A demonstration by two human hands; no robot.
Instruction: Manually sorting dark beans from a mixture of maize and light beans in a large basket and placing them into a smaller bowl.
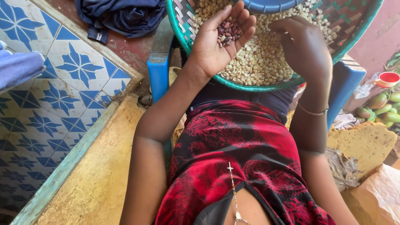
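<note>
Head view, looking down over the person's lap. Left hand (218, 39) is palm up, fingers loosely cupped, with a small heap of dark red-brown beans (228, 32) in the hollow of the palm; a few pale ones are mixed in. The hand is open, cradling rather than pinching. It sits over the near-left part of a round woven basket (181, 31) with a green rim, which rests on the lap against the near edge of the knees.

Right hand (304, 46) is palm down over the near-right part of the same basket, fingers curled downward toward the pale yellowish grains (258, 58) that fill the basket. The fingertips are hidden behind the hand, so I cannot tell whether they grip anything. A thin bracelet (313, 112) is on the right wrist. The hands are apart, close to each other, not touching.

A blue rim (271, 5) of another container shows at the basket's far edge. The person wears a red and black patterned garment (233, 150) with a thin chain (233, 187) hanging down. A blue bench (158, 75) is under the basket. Blue star-patterned tiles (54, 91) lie to the left, dark cloth (121, 14) at top left. Green mangoes (383, 108) and a small red cup (388, 78) sit at the right edge.
</note>
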